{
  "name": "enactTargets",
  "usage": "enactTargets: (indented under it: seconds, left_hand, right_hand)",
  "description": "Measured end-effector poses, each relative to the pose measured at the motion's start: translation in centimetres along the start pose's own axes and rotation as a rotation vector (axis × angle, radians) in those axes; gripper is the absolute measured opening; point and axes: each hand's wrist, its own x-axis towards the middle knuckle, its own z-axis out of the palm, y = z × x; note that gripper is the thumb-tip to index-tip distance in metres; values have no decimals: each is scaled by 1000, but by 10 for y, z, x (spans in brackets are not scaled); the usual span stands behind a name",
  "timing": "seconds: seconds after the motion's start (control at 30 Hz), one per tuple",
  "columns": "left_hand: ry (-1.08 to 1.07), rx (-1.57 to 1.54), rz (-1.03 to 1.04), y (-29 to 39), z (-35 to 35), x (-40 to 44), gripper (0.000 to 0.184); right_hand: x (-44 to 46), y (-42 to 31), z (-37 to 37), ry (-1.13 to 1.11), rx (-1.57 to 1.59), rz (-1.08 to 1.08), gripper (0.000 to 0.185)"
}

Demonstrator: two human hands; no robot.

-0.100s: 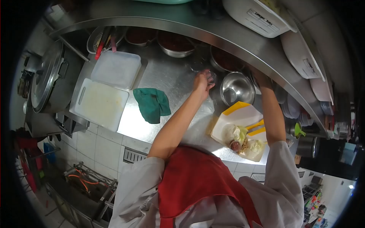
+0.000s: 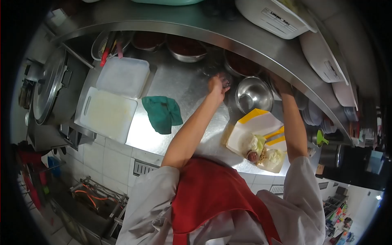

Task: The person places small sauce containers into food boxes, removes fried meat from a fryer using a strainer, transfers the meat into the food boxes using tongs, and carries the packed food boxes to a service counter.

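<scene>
My left hand (image 2: pixel 219 83) is over the steel counter near the back, its fingers curled. Something clear and shiny shows at the fingertips, too indistinct to name. To its right stands an empty steel bowl (image 2: pixel 254 95). Beyond that bowl, my right hand (image 2: pixel 280 83) reaches in under the shelf; shadow and the shelf edge hide its fingers. In front of the bowl lies an open white and yellow takeaway box (image 2: pixel 239 141). Rice (image 2: pixel 248 143), shredded lettuce (image 2: pixel 274 156) and a small cup of red-brown sauce (image 2: pixel 252 156) are inside it.
Bowls of dark red sauce (image 2: pixel 186 45) line the back under the steel shelf (image 2: pixel 163 25). A green cloth (image 2: pixel 162 114), a white cutting board (image 2: pixel 109 113) and a pale lidded container (image 2: pixel 123 76) lie to the left. White tubs (image 2: pixel 274 18) stand on the shelf overhead.
The view has shifted very slightly. Both hands stay almost where they were.
</scene>
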Motion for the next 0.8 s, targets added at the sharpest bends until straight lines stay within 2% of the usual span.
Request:
enactTargets:
  seconds: [0.07,0.17,0.27,0.3,0.37,0.47,0.57,0.67,0.77,0.8]
  left_hand:
    - [3,-39,-22,-2,12,-4,39]
    - [-13,-78,-29,-5,18,4,43]
    - [-68,-115,-69,-3,19,15,49]
    - [-68,-115,-69,-3,21,15,52]
    - [-67,-116,-67,0,25,14,57]
    - [-95,-66,-54,5,29,8,64]
    - [-75,-98,-55,7,33,6,69]
    - [-62,-56,-59,-1,26,27,70]
    - [-49,-76,-53,2,28,22,69]
    - [-43,-79,-53,0,27,24,68]
  right_hand:
    - [-17,-26,-21,-127,104,172,34]
    - [-30,-109,-38,-381,-369,180,29]
    - [-64,-171,-42,-223,-440,-57,19]
    - [-69,-178,-38,-275,-496,-54,19]
    - [-76,-187,-32,-379,-607,-51,19]
    - [-83,-202,-35,-144,-618,-276,19]
    - [-80,-202,-40,-214,-609,-207,32]
    - [-77,-198,-38,-148,-321,86,21]
    - [-52,-159,-42,-226,-145,143,23]
    - [-42,-132,-35,-223,-326,89,24]
